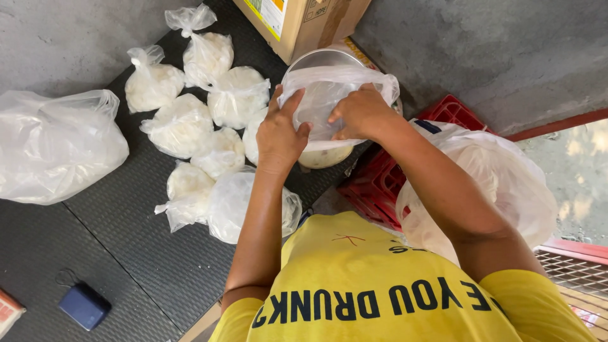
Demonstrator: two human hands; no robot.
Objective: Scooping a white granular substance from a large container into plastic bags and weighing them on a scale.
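While both hands' fingers pinch the clear bag [329, 95], filled bags [190, 120] lie nearby.

Thin plastic, ribbed rubber, bare metal

Glossy clear plastic bag [329, 95] over a shiny metal bowl [320, 60]; matt, ribbed black mat [145, 253]; rough grey concrete wall [506, 50].

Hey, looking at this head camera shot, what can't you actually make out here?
- Bowl contents: hidden by the clear bag and both hands, left hand, right hand.
- Cardboard box: cut off by the top edge.
- Red crate: mostly covered by the right arm and a big bag.
- Red-and-white item: cut off by the left edge.
- What the tied bags hold: only something white shows.
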